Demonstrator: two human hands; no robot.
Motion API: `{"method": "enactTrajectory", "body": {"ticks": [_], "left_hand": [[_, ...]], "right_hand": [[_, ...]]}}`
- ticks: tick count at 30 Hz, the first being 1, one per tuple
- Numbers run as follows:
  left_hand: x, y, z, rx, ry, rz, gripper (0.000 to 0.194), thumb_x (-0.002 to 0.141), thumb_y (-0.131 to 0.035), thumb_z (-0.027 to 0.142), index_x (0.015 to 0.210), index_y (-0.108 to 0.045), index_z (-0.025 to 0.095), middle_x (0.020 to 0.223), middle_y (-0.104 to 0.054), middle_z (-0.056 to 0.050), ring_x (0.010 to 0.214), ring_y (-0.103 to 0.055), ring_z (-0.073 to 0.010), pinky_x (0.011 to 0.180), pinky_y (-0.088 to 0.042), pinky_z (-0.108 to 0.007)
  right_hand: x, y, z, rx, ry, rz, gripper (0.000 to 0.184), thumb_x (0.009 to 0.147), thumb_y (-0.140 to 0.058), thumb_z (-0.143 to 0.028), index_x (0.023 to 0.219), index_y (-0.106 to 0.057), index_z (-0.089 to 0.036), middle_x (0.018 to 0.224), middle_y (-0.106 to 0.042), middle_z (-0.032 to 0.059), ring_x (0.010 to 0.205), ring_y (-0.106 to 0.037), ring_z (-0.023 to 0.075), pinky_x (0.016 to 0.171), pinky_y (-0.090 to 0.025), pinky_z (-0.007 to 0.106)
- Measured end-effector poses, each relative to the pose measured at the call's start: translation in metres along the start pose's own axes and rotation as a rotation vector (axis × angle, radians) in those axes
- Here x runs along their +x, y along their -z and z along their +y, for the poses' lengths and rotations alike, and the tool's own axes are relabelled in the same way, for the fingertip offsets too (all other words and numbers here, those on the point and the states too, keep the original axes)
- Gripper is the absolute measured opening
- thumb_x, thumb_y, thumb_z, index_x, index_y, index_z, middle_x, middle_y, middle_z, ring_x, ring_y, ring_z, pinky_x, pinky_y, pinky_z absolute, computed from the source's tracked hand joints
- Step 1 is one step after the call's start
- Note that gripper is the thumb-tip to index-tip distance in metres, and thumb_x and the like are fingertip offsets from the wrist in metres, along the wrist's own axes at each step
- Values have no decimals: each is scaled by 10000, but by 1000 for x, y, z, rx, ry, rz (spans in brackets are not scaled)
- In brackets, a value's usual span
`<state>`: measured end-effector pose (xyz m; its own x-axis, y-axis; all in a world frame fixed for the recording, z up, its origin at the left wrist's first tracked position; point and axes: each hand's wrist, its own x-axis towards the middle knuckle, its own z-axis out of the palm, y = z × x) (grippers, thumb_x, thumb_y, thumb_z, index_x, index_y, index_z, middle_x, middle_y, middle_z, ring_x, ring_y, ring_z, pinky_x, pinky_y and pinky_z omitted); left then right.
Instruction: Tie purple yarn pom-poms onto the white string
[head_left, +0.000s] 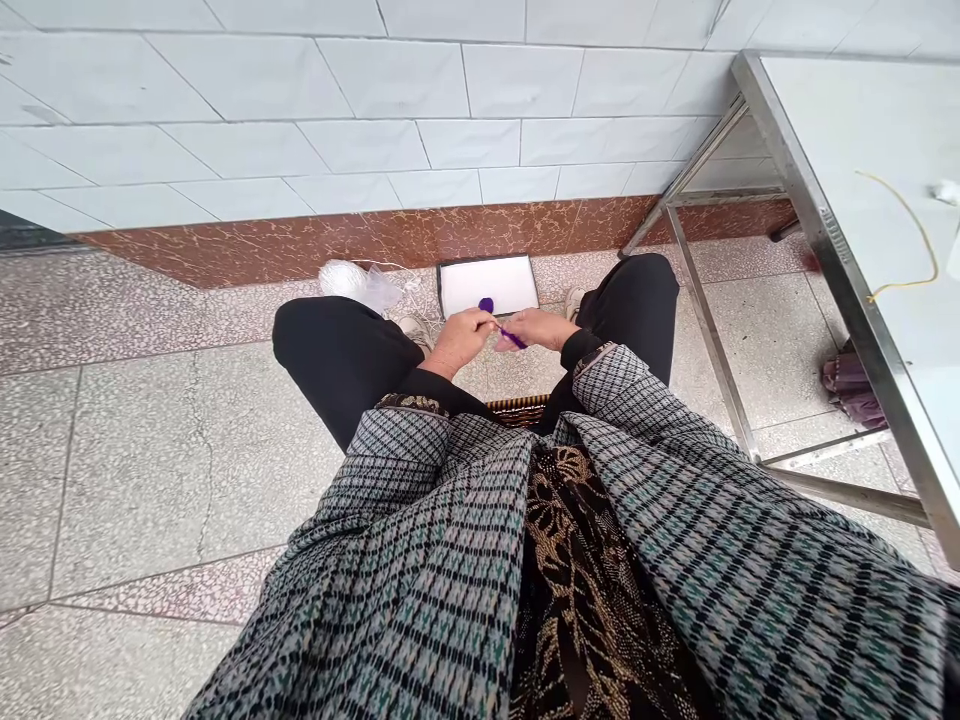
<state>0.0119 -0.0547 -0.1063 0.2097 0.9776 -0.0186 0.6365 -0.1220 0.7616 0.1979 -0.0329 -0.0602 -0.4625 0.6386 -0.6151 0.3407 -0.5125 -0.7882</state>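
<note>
I sit with my knees apart, looking down at the floor. My left hand [463, 338] is closed in a pinch on a small purple piece [487, 305], held over a white tray [517, 275] on the floor. My right hand [538, 328] is closed too, fingers pressed on a thin purple strand [514, 340] that runs between both hands. What the purple thing is stays too small to name. Both hands hover just above the floor between my legs.
A clear plastic bag with white content [358, 283] lies left of the tray by the wall's brown skirting. A metal-framed table [832, 260] stands at the right with a yellow cord [919, 240] on it. A dark purple bundle [851, 385] lies under it.
</note>
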Motion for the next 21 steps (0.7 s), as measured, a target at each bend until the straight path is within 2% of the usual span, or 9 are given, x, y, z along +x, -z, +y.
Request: {"method": "enactTrajectory", "body": {"ticks": [2,5,8,11,14,16,18,21], "left_hand": [[2,1,-2,32,96,41,260,858,-542,256,840,-786,166,862,-743,-93,848,-645,-260,841,-476,-356],[2,-4,1,29,182,-63,249,850,-565,244,860,-802,167,784,-731,-67,793,-635,-253,783,-462,-336],[-1,-11,9,-1,92,-266,216,834,-593,247,790,-790,167,697,-691,-37,698,-589,-213,752,-451,-316],[-5,-13,16,-36,-30,-367,242,852,-568,258,809,-788,167,741,-708,-39,694,-583,-200,759,-456,-314],[-6,-5,19,-21,-79,-306,244,855,-566,284,795,-772,167,786,-718,-54,746,-603,-214,780,-465,-327],[-2,7,18,-15,-80,-203,226,839,-572,295,776,-750,173,782,-708,-54,759,-597,-214,776,-460,-329],[7,21,18,-44,-64,-84,203,821,-583,301,766,-734,178,772,-705,-45,756,-583,-203,758,-448,-320],[27,41,18,-149,0,-64,181,792,-610,306,716,-706,172,646,-631,-7,642,-516,-162,668,-401,-295]], "right_hand": [[-2,1,-1,299,39,-95,335,1061,-548,-133,735,-620,-158,724,-775,78,714,-736,161,845,-600,316],[-1,2,-1,527,176,-91,323,1090,-528,-172,769,-566,-183,772,-788,82,798,-774,165,932,-603,343],[3,1,-1,575,298,-27,294,1091,-531,-198,797,-538,-202,869,-805,91,885,-778,172,979,-583,361],[7,0,-1,422,381,120,301,1076,-523,-184,776,-525,-207,872,-792,64,906,-760,164,948,-562,326],[8,-1,-2,-19,341,321,366,997,-581,-100,648,-515,-187,724,-726,15,787,-686,139,812,-510,243],[6,-1,-6,-264,249,338,408,957,-610,-63,578,-511,-174,624,-676,-4,647,-579,113,681,-447,215],[1,0,-13,-259,158,219,402,976,-605,-68,591,-540,-163,598,-686,7,556,-512,97,596,-409,212],[-5,5,-30,68,131,37,359,1043,-550,-86,695,-612,-146,623,-718,43,581,-632,112,611,-478,208]]}}
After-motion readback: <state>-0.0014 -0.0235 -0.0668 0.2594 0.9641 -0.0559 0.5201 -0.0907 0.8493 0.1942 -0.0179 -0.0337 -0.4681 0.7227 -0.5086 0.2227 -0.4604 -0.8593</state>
